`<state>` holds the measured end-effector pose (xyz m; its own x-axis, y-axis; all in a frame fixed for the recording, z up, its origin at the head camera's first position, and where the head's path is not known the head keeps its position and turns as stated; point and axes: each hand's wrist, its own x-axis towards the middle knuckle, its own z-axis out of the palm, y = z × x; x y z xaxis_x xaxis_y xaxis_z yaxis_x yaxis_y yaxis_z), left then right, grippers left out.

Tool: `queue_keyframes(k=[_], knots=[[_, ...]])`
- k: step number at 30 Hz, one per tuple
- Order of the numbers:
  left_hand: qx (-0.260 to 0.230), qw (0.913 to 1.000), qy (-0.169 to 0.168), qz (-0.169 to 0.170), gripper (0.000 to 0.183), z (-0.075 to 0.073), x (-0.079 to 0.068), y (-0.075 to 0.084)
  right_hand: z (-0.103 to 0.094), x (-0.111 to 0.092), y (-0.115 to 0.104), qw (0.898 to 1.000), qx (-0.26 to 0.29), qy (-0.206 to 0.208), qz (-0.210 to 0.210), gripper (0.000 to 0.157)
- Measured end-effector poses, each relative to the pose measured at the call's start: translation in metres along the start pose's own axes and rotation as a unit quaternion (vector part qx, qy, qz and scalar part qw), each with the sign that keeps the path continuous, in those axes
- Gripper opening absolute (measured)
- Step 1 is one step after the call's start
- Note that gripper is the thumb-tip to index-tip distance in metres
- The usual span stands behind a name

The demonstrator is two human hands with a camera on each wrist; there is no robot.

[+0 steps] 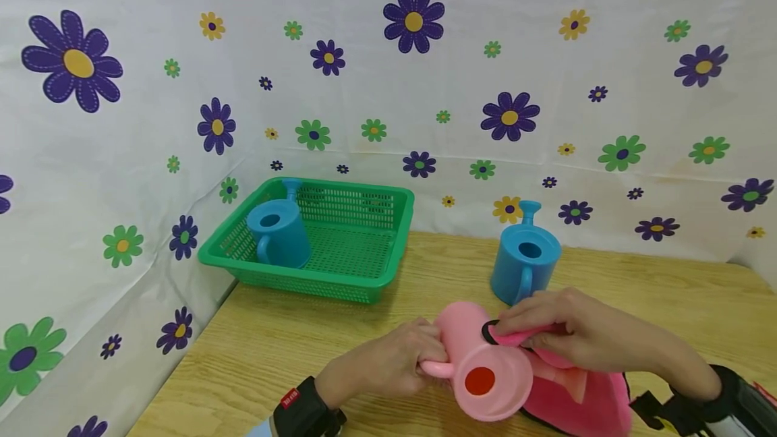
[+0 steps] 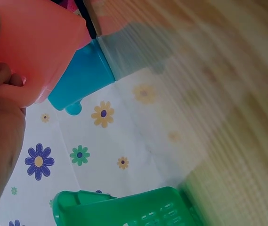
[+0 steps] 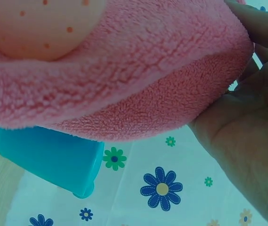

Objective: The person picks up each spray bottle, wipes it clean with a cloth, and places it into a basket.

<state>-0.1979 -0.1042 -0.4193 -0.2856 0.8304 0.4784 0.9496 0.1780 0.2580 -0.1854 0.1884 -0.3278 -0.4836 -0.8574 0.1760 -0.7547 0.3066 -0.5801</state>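
Note:
My left hand (image 1: 397,359) grips the handle of a pink watering can (image 1: 464,329), which is tilted with its round opening towards me and red showing inside. In my right hand (image 1: 573,329) is a pink fleecy cloth (image 1: 585,410) with dark edging, held against the can's side near the spout. The right wrist view shows the cloth (image 3: 162,94) bunched between thumb and fingers. Beside it appears the can's perforated sprinkler head (image 3: 44,28). Fingers curl around the pink can's handle (image 2: 6,92) in the left wrist view.
A blue watering can (image 1: 506,272) stands upright on the wooden table (image 1: 255,356), just beyond my right hand. At the back left sits a green basket (image 1: 340,282) with another blue watering can (image 1: 288,238) inside. A flower-printed sheet (image 1: 364,86) hangs behind and at the left.

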Motion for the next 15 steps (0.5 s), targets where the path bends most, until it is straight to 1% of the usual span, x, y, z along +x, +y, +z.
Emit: queue_keyframes(k=[4,6,11,15], knots=[[-0.006,0.9999,-0.001,-0.009,0.025,0.0018,-0.0010,-0.0033,-0.0011,-0.0019,-0.0021,1.000,-0.001,0.000,-0.001,0.057],[0.000,0.9999,-0.005,-0.012,0.027,0.0016,-0.0010,-0.0049,-0.0015,-0.0022,-0.0022,1.000,-0.005,-0.001,0.000,0.057],[0.024,0.9997,-0.003,0.001,0.029,0.0014,-0.0007,-0.0086,-0.0005,-0.0014,-0.0007,1.000,-0.008,-0.004,0.001,0.057],[0.020,0.9997,0.002,0.015,0.030,0.0018,-0.0004,-0.0106,0.0005,-0.0005,0.0004,1.000,-0.006,-0.004,-0.001,0.057]])
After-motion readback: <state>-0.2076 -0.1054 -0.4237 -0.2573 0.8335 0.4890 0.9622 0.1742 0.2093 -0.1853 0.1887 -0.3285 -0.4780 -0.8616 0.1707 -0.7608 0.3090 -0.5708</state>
